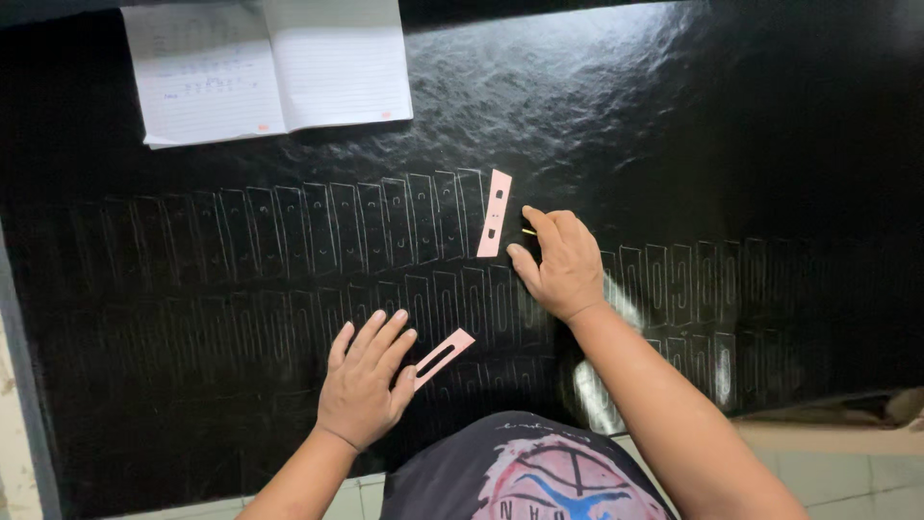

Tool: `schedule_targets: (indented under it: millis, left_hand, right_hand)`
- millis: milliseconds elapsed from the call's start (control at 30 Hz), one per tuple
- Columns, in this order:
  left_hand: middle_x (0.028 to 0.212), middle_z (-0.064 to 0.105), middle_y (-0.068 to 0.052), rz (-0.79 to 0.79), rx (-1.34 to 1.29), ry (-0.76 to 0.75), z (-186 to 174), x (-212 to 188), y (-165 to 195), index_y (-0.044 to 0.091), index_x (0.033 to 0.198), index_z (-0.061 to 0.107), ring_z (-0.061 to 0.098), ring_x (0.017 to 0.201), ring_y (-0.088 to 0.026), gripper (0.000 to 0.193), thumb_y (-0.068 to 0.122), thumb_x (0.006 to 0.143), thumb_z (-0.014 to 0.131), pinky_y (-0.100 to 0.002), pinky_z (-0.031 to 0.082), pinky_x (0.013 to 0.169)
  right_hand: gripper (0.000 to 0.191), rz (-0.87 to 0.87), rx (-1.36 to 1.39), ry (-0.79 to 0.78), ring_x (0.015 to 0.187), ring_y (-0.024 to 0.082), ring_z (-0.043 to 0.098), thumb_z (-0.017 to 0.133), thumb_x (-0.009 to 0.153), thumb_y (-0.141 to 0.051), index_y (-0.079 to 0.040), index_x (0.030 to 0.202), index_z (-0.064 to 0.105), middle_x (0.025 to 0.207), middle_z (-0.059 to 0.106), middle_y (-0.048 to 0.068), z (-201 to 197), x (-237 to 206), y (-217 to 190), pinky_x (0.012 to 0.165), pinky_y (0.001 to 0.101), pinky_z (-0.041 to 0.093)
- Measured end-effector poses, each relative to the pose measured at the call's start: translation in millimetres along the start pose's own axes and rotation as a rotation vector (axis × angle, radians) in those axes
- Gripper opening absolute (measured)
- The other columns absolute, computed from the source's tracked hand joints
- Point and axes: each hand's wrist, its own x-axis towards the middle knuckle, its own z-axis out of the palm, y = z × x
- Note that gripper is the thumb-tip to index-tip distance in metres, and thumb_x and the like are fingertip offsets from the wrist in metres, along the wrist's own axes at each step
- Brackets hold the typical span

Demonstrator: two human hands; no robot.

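Nearest, the person's dark printed shirt (pixel 525 472) filled the bottom edge. Left hand (pixel 366 380) lay flat on the black sheet (pixel 722 144), fingers stretched and close together, holding nothing; its fingertips sat just beside a pink slotted strip (pixel 444 353) lying at a slant to their right. Farther and to the right, right hand (pixel 561 262) was curled, knuckles up, fingers pinched narrow on a small thin yellowish tool (pixel 528 231), only its tip showing. Just left of that hand lay a second pink strip (pixel 495 214), almost upright on the sheet, thumb near its lower end; touching or not, couldn't tell. Rows of traced strip outlines (pixel 318 231) ran left and right across the sheet, which covered the desk. At the far left, an open lined notebook (pixel 269 67) rested on the sheet, well apart from both hands.
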Motion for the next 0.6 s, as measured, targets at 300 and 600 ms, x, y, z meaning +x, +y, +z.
schedule_targets:
  millis: [300, 600]
  left_hand:
    - [0.124, 0.067, -0.004, -0.003, -0.08, 0.219, 2, 70, 6, 0.011, 0.113, 0.071, 0.057, 0.13, -0.023, 0.028, 0.012, 0.086, 0.076, -0.05, 0.032, 0.116]
    - [0.152, 0.048, -0.012, 0.078, -0.049, 0.033, 13, 160, -11, 0.02, 0.136, 0.062, 0.032, 0.147, -0.034, 0.06, 0.038, 0.081, 0.078, -0.066, 0.014, 0.115]
  right_hand:
    - [0.059, -0.031, -0.055, -0.184, 0.092, 0.031, 0.06, 0.082, 0.079, -0.036, -0.01, 0.129, 0.067, 0.101, 0.06, 0.01, -6, 17, -12, 0.079, 0.0438, 0.049]
    - [0.063, -0.009, -0.073, -0.216, 0.083, 0.026, 0.055, 0.084, 0.078, -0.041, -0.015, 0.134, 0.069, 0.096, 0.055, 0.008, 1, 25, -22, 0.073, 0.041, 0.046]
